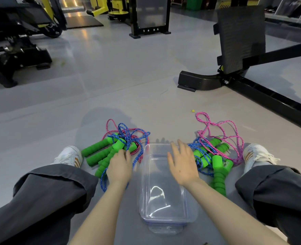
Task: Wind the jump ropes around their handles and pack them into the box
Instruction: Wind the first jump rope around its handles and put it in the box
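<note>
A clear plastic box (pixel 164 216) stands empty on the floor between my legs. To its left lies a tangled pile of jump ropes (pixel 110 147) with green foam handles and blue and pink cords. My left hand (pixel 119 165) rests on that pile, fingers curled over a handle; a firm grip cannot be made out. To the box's right lies a second pile of ropes (pixel 215 156), its pink cord trailing outward. My right hand (pixel 181 161) hovers over the box's far right part, fingers spread, holding nothing.
I sit on a grey gym floor (pixel 110 96) with my legs in dark trousers and white shoes (pixel 70 154) on both sides. A black machine base and footplate (pixel 241 50) stand at the right, more black and yellow equipment (pixel 18 41) at the far left.
</note>
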{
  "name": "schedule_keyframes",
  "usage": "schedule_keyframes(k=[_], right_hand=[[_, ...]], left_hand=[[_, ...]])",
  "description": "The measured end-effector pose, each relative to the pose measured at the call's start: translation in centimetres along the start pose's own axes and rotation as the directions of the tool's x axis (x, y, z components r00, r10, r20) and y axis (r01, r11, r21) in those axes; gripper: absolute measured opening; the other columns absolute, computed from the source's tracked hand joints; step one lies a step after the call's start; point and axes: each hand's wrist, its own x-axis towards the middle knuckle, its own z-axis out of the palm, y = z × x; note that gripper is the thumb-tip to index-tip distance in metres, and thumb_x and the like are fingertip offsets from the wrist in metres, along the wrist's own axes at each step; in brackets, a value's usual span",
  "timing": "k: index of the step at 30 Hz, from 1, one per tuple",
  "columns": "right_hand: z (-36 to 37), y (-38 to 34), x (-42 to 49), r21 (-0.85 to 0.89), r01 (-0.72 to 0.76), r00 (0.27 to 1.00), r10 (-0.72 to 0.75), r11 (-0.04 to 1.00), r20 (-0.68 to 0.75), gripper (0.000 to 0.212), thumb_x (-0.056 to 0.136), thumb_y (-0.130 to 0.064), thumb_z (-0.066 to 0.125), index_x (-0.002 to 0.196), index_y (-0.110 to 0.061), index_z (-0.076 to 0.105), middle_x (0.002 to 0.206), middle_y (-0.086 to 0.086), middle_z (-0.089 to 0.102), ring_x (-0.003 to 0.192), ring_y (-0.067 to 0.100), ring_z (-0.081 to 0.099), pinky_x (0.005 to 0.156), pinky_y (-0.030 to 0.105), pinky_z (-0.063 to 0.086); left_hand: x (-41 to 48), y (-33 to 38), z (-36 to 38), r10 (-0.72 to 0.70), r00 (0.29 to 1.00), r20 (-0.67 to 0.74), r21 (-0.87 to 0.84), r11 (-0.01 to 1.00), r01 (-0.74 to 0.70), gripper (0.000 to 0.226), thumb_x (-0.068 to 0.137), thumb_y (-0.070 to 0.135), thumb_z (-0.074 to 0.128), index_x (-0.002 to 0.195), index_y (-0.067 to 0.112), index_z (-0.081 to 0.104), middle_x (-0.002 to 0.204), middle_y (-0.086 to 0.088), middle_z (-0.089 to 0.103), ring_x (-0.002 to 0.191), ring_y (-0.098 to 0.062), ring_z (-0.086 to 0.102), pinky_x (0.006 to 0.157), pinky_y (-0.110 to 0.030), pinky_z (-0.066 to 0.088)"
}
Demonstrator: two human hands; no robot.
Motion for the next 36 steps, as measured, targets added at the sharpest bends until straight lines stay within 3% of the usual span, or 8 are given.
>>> schedule_keyframes(k=[3, 6, 9, 14, 19, 25, 32, 36], right_hand=[[0.1, -2.7, 1.7, -0.051, 0.144, 0.987, -0.14, 0.988, 0.079, 0.077, 0.084, -0.048, -0.004, 0.144, -0.012, 0.029, 0.149, 0.012, 0.031, 0.135, 0.027, 0.031, 0.111, 0.035, 0.02], [1.2, -5.1, 3.5, -0.049, 0.216, 0.97, -0.209, 0.975, 0.12, 0.078, 0.081, -0.048, -0.002, 0.13, -0.011, 0.046, 0.134, 0.012, 0.048, 0.123, 0.028, 0.042, 0.104, 0.035, 0.028], [2.7, -7.0, 5.0, -0.013, 0.289, 0.942, -0.282, 0.957, 0.18, 0.083, 0.073, -0.047, -0.004, 0.123, -0.01, 0.052, 0.125, 0.014, 0.053, 0.119, 0.031, 0.045, 0.106, 0.037, 0.029], [4.5, -9.2, 6.7, -0.026, 0.339, 0.899, -0.315, 0.941, 0.305, 0.035, 0.097, -0.027, 0.034, 0.125, -0.01, 0.049, 0.126, 0.014, 0.05, 0.123, 0.03, 0.04, 0.112, 0.04, 0.021], [5.0, -9.2, 7.5, -0.014, 0.299, 0.903, -0.279, 0.954, 0.326, 0.032, 0.098, -0.026, 0.035, 0.119, -0.009, 0.052, 0.122, 0.014, 0.054, 0.119, 0.03, 0.043, 0.106, 0.037, 0.027], [4.1, -8.3, 8.4, 0.005, 0.201, 0.945, -0.195, 0.98, 0.264, 0.031, 0.098, -0.022, 0.034, 0.118, -0.007, 0.054, 0.122, 0.015, 0.056, 0.117, 0.031, 0.046, 0.096, 0.035, 0.034], [4.2, -8.3, 8.4, 0.044, 0.151, 0.96, -0.157, 0.987, 0.23, 0.025, 0.094, -0.014, 0.036, 0.109, -0.006, 0.055, 0.117, 0.016, 0.059, 0.111, 0.032, 0.048, 0.088, 0.036, 0.038], [4.2, -8.3, 8.3, 0.035, 0.16, 0.956, -0.163, 0.987, 0.243, 0.028, 0.094, -0.014, 0.036, 0.114, -0.006, 0.055, 0.118, 0.016, 0.058, 0.112, 0.032, 0.049, 0.089, 0.036, 0.038]], left_hand=[[2.4, -1.3, -1.6, 0.014, 0.998, -0.062, 0.135, 0.991, -0.005, 0.026, 0.097, 0.018, 0.042, 0.113, 0.003, 0.056, 0.113, -0.018, 0.059, 0.107, -0.036, 0.053, 0.079, -0.044, 0.043], [5.1, -3.3, -2.5, -0.042, 0.996, 0.075, 0.283, 0.959, 0.019, 0.036, 0.095, 0.024, 0.047, 0.125, 0.004, 0.047, 0.127, -0.018, 0.051, 0.12, -0.035, 0.046, 0.09, -0.045, 0.042], [6.8, -4.8, -2.5, -0.13, 0.963, 0.236, 0.373, 0.927, 0.034, 0.052, 0.091, 0.038, 0.052, 0.133, 0.008, 0.04, 0.138, -0.015, 0.043, 0.128, -0.033, 0.04, 0.099, -0.042, 0.038], [8.6, -6.3, -1.8, -0.142, 0.914, 0.38, 0.456, 0.889, -0.051, 0.063, 0.085, 0.047, 0.054, 0.137, 0.016, 0.039, 0.142, -0.01, 0.042, 0.133, -0.028, 0.037, 0.108, -0.042, 0.028], [9.2, -5.3, -1.7, 0.01, 0.959, 0.282, 0.387, 0.914, -0.123, 0.044, 0.088, 0.038, 0.051, 0.123, 0.011, 0.049, 0.126, -0.012, 0.057, 0.117, -0.031, 0.052, 0.091, -0.037, 0.042], [11.1, -4.9, -4.5, -0.007, 0.988, 0.152, 0.284, 0.958, -0.037, 0.033, 0.089, 0.031, 0.049, 0.116, 0.012, 0.049, 0.116, -0.015, 0.061, 0.107, -0.034, 0.056, 0.086, -0.037, 0.04], [10.6, -5.7, -4.4, -0.046, 0.979, 0.198, 0.33, 0.944, -0.022, 0.035, 0.083, 0.032, 0.058, 0.114, 0.017, 0.055, 0.116, -0.01, 0.061, 0.107, -0.031, 0.057, 0.081, -0.034, 0.044], [10.9, -7.0, -3.4, 0.01, 0.954, 0.298, 0.433, 0.89, -0.144, 0.048, 0.083, 0.03, 0.059, 0.127, 0.015, 0.048, 0.131, -0.008, 0.045, 0.12, -0.027, 0.048, 0.088, -0.039, 0.045]])
